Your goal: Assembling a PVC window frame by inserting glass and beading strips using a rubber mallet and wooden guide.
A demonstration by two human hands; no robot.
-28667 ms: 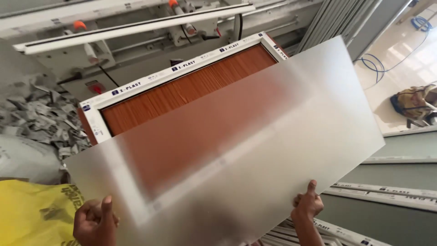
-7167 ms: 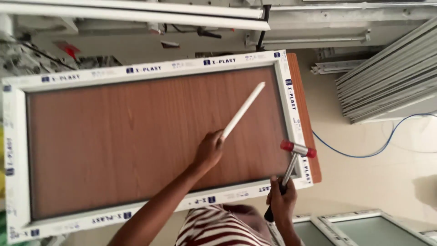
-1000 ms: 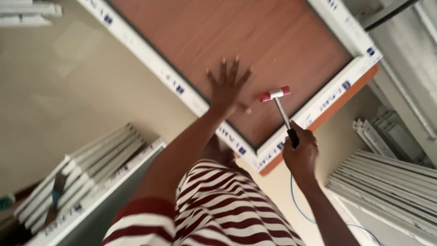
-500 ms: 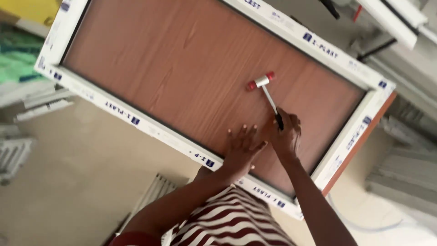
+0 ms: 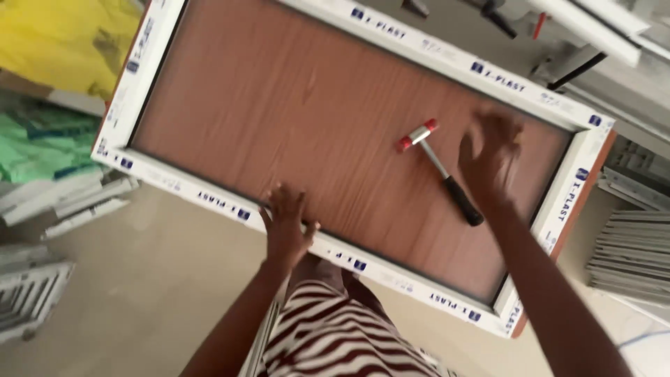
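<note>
Your left hand lay flat, fingers spread, on the near rail of the white frame. Your right hand, open and blurred, hovered just beside the hammer, which lay loose on the brown panel inside the frame.

Hammer just lying loose on the wood panel, right hand hovering open beside it, left hand flat on the white frame, lower middle.
</note>
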